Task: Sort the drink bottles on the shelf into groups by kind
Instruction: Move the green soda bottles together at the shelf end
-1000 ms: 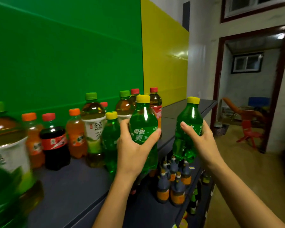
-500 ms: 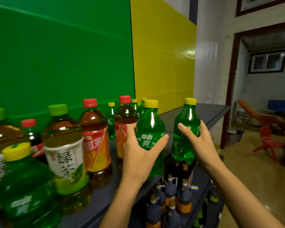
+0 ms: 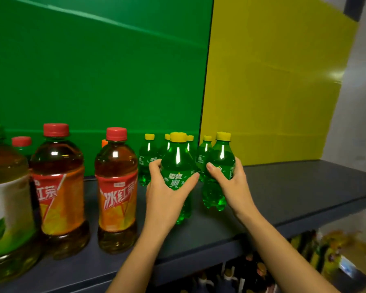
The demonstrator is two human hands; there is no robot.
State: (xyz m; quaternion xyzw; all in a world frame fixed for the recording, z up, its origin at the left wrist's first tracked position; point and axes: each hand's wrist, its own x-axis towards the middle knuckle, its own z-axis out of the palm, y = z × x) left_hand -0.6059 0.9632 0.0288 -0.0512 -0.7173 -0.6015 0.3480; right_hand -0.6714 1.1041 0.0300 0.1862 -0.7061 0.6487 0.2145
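1. Head view, centre of frame: grips with the left hand (image 3: 167, 193) a yellow-capped green soda bottle (image 3: 176, 163), thumb lying along the right of the label, fingers curled round the left side.
2. Just right of centre: holds with the right hand (image 3: 232, 182) a second green soda bottle (image 3: 221, 157), thumb across the front, fingers round the far right side.
3. Keeps both upright, side by side, bases down at the dark shelf (image 3: 304, 191); cannot tell whether fully set down.
4. Directly behind: a cluster of small green bottles (image 3: 147, 163), backed by the green panel (image 3: 93, 70) and yellow panel (image 3: 273, 81).
5. Left of centre: two red-capped iced tea bottles (image 3: 116, 187), upright; at the far left edge, a large green tea bottle (image 3: 6, 197).
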